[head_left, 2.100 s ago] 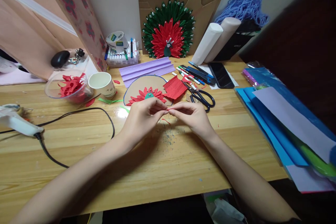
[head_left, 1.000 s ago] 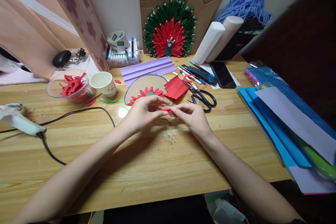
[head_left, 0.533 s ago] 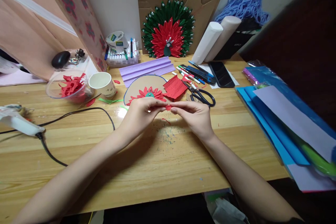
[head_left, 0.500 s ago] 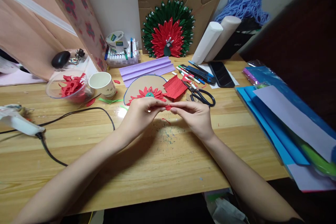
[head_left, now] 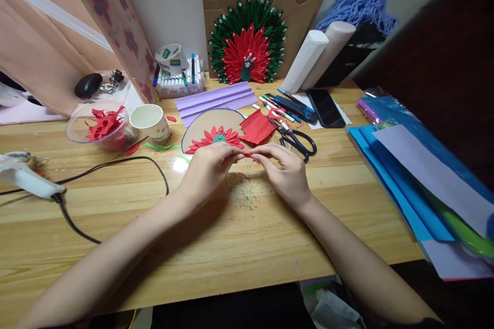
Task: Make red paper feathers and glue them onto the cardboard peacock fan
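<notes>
My left hand (head_left: 208, 169) and my right hand (head_left: 283, 169) meet above the middle of the wooden table (head_left: 247, 226). Both pinch one small strip of red paper (head_left: 247, 154) between their fingertips. Just behind my hands lies a half-round cardboard piece (head_left: 216, 123) with red paper petals (head_left: 214, 138) and a green centre glued on it. A folded sheet of red crepe paper (head_left: 257, 127) rests beside it.
Black scissors (head_left: 297, 141), markers (head_left: 276, 110) and a phone (head_left: 326, 108) lie behind my right hand. A paper cup (head_left: 150, 122), a clear bowl of red scraps (head_left: 102, 126) and a glue gun (head_left: 23, 177) with its black cord (head_left: 116, 164) sit left. Coloured paper sheets (head_left: 417, 185) lie right.
My hands have shifted slightly away from me, and the fingertips have kept working the small red strip. Nothing else on the table has moved.
</notes>
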{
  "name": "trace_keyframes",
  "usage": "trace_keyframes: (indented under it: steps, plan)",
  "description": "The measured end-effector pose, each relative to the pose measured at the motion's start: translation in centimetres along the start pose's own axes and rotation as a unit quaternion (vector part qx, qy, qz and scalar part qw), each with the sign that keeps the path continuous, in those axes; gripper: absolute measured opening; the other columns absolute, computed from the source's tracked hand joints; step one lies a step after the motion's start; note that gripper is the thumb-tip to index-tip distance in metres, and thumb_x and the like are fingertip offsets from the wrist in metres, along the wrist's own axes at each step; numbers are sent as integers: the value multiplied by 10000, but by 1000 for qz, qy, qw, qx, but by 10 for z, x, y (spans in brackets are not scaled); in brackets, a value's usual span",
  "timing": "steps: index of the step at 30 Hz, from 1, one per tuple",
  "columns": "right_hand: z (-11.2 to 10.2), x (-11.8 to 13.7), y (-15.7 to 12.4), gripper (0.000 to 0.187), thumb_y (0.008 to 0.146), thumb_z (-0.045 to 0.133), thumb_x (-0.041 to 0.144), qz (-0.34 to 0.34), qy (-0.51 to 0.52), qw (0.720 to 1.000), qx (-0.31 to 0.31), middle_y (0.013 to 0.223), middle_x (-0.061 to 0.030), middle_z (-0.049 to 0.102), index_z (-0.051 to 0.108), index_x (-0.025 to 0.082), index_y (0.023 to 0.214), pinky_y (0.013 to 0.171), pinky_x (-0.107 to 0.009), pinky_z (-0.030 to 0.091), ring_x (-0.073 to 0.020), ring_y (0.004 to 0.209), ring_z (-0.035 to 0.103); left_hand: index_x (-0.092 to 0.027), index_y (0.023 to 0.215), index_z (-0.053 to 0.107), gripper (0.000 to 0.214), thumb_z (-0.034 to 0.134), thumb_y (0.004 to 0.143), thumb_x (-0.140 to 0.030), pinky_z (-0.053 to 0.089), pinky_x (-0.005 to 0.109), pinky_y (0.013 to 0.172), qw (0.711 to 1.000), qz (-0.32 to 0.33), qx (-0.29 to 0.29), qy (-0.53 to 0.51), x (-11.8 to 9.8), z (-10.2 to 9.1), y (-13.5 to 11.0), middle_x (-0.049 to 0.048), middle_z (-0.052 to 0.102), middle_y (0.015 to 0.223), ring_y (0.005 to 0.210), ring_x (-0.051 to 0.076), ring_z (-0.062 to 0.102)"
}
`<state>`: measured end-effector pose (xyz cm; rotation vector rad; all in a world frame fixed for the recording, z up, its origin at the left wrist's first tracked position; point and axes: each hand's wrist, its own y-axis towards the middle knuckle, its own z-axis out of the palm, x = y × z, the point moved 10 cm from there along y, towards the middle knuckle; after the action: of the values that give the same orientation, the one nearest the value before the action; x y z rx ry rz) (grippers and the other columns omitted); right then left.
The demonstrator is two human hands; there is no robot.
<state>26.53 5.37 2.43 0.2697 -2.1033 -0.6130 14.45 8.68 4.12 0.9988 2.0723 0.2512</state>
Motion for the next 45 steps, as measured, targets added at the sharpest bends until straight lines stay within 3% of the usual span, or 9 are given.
trace_keyframes:
  steps: [9,12,15,25,35,45]
  plan:
    - [1,0,-1,87,857,570,148,-16,-26,1000,9,822,-17,689,641,197,862,732,-282,499,-143,780,636,-124,861,687,110,598,838,-184,485,233,576,999,2,19,45,-4,0,0,63,713,755,641,135,642]
    - [5,6,-2,83,861,558,138,-39,-38,998,22,811,-29,680,625,186,855,736,-280,495,-145,775,627,-127,990,662,180,597,843,-208,509,251,630,997,38,21,60,-11,3,-2,90,708,872,725,147,652]
    - [8,8,-2,89,864,548,134,-44,-34,998,36,810,-39,673,622,182,850,737,-282,492,-152,778,622,-142,1019,655,191,548,874,-205,500,244,605,992,70,40,95,-17,9,-6,77,686,838,692,137,633]
    - [11,-8,-3,85,862,560,186,52,18,997,52,816,-26,677,638,195,832,681,-268,490,-152,760,622,-97,1039,630,225,459,897,-129,444,245,554,969,111,92,202,-20,19,-10,77,614,766,654,154,572]
    - [16,-24,-4,83,857,570,214,125,59,989,58,808,-22,670,635,181,817,671,-259,479,-134,718,609,-138,1027,651,220,474,902,-172,434,241,583,981,75,136,112,-9,23,-5,61,590,791,663,135,545]
    - [18,-27,-6,92,856,567,223,134,68,986,69,794,-20,666,635,183,808,670,-274,487,-138,715,611,-116,996,655,243,439,918,-197,428,260,576,974,67,161,144,-5,27,-7,76,590,783,659,150,540]
